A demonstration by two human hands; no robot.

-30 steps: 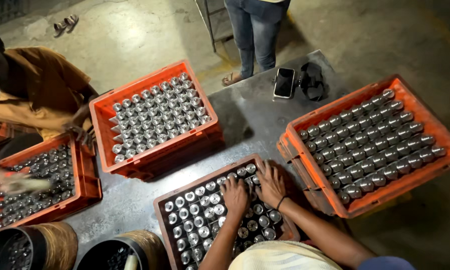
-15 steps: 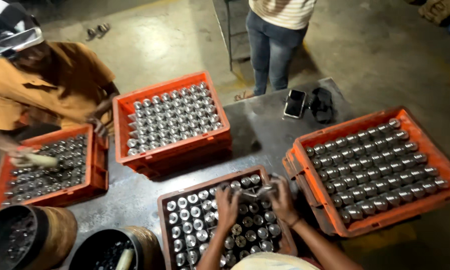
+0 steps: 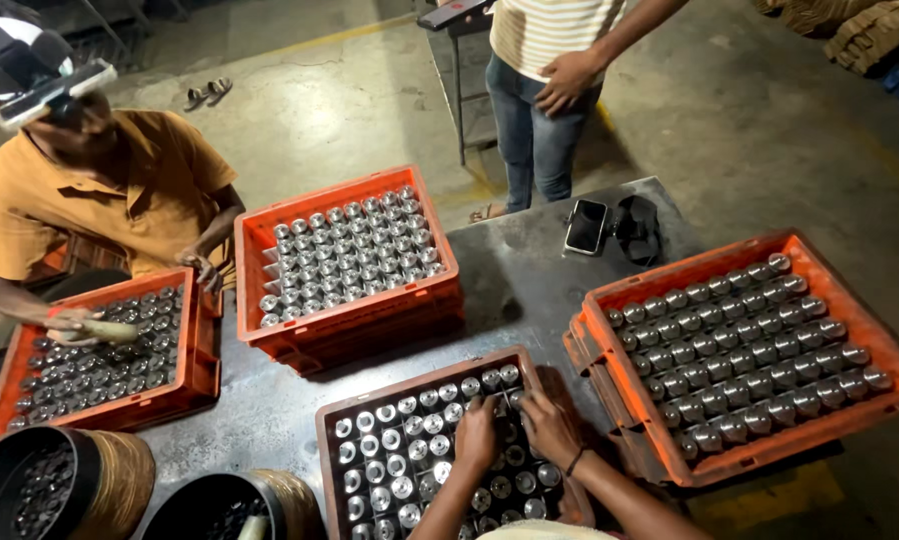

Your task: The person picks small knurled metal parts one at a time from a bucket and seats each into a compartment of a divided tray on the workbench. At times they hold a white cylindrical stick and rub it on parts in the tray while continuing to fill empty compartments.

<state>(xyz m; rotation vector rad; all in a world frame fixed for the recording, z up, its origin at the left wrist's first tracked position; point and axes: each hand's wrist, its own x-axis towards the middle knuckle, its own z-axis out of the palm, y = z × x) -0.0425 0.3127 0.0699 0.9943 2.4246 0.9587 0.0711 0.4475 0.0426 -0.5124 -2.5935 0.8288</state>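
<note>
Both my hands have slid up to the far rim of the brown crate (image 3: 341, 470) on the bench (image 3: 514, 280). My left hand (image 3: 476, 436) and right hand (image 3: 549, 428) curl, fingers (image 3: 489, 408) pinching metal cylinders (image 3: 497, 381) in the top row. Bare bench lies beyond, between two orange crates (image 3: 354, 315).

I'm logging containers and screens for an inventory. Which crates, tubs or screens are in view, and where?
Dark crate of metal cylinders, under both hands, left hand, right hand.
Orange crate, right, full.
Orange crate, table centre.
Orange crate, left, by a co-worker.
Two round black tubs, bottom left.
Phone, dark screen, far table edge.
</note>
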